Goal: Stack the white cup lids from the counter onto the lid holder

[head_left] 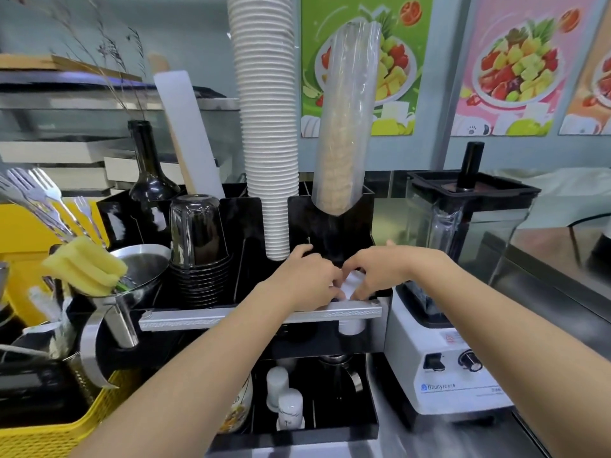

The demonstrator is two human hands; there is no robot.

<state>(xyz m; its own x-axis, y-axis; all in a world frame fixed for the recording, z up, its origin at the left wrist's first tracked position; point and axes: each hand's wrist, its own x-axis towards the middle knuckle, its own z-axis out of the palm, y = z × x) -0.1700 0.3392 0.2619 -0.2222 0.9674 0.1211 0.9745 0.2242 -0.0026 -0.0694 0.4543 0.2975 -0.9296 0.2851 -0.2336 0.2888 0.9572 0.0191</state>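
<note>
Both hands meet over the black holder (330, 226): left hand (310, 279) and right hand (380, 272) pinch white lids (352, 284) between them, cup stack (267, 127) just behind, blender (463, 259) beside.

We noted a white blender (463, 325) at right, a dark bottle (147, 166) behind — forks (36, 196) and yellow sponge (84, 266) at left.

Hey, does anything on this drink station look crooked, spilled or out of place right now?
No spill shows. Two things lean: the sleeve of clear cups tilts right out of the black holder, and the white roll behind the bottle slants. Both hands meet around something white, too blurred to identify.
</note>
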